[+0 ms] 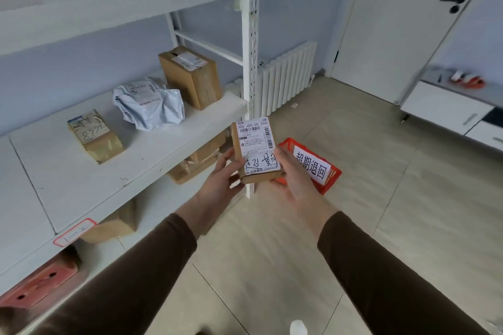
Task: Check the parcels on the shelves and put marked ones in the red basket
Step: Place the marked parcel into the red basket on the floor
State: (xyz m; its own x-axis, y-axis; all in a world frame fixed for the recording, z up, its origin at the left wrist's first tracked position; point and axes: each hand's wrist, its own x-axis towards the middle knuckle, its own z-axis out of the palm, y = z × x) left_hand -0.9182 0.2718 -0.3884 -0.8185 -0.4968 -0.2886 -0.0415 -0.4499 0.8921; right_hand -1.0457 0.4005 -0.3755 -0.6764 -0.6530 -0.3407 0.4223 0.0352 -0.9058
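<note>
Held parcel: I see a small cardboard parcel (255, 149) at frame centre, shipping label up with handwritten black marks.
Grip: left hand (221, 179) and right hand (295, 177) clasp its sides, fingers curled.
Red basket (330, 175): on the floor, right of the parcel, behind the right hand.
Shelf (81, 171): three more parcels, left.

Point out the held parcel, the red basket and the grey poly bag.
held parcel (255, 144), head view, on its white label.
red basket (333, 174), head view, on its right rim.
grey poly bag (152, 109), head view, on its crumpled front.
</note>
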